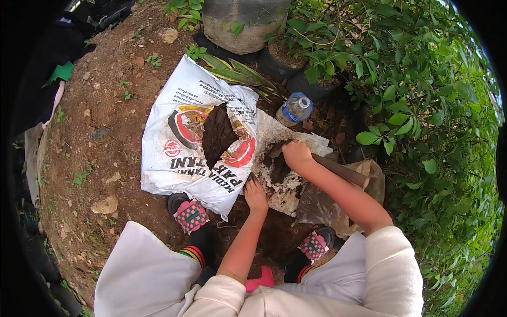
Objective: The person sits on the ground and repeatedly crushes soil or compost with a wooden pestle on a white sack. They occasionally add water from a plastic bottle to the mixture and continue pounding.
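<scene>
A white printed sack (163, 137) lies on the ground, its top torn so that dark soil (217, 134) shows inside. To its right is a soil-smeared whitish sheet or flattened sack (282, 203) with a dark heap on it. Over that heap my right hand (297, 156) is closed around a wooden-handled tool (340, 170); its working end is hidden. The handle slants out under my forearm. My left hand (256, 195) rests at the sack's right edge beside the sheet, fingers stretched out against the surface. No held thing shows in it.
Behind the sheet stands a clear plastic bottle (296, 108) with a blue label. Long variegated leaves (237, 74) lie before a large grey pot (240, 24). A crumpled clear plastic bag (322, 206) is near my right foot (316, 245). Dense bushes (422, 121) crowd the right.
</scene>
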`<state>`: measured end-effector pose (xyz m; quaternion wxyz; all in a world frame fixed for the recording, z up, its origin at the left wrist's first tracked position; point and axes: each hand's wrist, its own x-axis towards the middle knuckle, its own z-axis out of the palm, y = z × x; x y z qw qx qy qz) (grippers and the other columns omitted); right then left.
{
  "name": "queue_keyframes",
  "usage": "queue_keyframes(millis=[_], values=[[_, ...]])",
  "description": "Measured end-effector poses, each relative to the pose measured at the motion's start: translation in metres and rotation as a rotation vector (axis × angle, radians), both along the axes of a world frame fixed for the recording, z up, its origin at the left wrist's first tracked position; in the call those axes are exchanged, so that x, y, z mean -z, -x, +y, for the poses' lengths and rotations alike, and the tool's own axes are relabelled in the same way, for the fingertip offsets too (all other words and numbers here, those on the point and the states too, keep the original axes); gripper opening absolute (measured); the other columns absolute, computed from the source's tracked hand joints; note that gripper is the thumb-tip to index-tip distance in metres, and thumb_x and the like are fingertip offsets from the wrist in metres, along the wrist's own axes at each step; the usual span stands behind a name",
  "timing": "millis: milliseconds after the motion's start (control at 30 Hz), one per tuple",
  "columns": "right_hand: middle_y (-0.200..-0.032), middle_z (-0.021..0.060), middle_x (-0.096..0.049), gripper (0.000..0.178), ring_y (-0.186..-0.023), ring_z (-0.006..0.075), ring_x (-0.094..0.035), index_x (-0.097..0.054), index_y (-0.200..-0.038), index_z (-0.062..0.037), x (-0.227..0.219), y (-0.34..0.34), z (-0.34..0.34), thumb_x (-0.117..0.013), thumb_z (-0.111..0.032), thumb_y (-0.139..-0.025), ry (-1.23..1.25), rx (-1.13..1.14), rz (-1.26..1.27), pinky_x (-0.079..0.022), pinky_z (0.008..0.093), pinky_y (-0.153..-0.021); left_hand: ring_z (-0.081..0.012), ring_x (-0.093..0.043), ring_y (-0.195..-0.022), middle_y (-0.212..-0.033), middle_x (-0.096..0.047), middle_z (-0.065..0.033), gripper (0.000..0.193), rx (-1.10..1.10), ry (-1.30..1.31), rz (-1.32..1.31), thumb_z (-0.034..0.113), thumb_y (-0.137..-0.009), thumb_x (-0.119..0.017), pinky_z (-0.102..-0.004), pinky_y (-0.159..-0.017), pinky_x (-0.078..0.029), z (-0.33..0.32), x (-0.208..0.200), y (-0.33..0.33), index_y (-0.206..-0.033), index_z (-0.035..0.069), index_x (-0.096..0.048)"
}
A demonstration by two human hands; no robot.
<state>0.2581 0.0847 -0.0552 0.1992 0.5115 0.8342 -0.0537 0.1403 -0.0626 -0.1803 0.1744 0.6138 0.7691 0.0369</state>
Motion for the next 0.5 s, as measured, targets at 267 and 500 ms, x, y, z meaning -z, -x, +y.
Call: queue_keyframes(millis=[267, 500], values=[[-0.084, 0.0148, -0.066, 0.014, -0.081, 0.0279, -0.065, -0.068, -0.082, -0.0042, -0.028, -0.027, -0.026, -0.056, -0.008, -0.075, 0.153, -0.048, -0.026, -0.054, 0.037, -0.063, -0.0277, -0.039, -0.119, -0.125, -0.042, -0.013, 0.108, -0.003, -0.036, 0.037, 0.036, -0.054, -0.081, -0.0349, -0.098, -0.036, -0.003, 0.007, 0.0, -0.135, -0.005, -0.024], [-0.088, 0.016, -0.065, 0.015, -0.082, 0.0279, -0.065, -0.067, -0.085, -0.0043, -0.004, -0.025, -0.037, -0.057, -0.009, -0.075, 0.068, 0.071, 0.031, -0.053, 0.0359, -0.067, -0.0253, -0.039, -0.119, -0.125, -0.042, -0.0121, 0.094, 0.01, -0.072, 0.159, 0.03, -0.062, -0.077, -0.0332, -0.095, -0.039, 0.001, 0.018, -0.003, -0.135, -0.004, -0.027]])
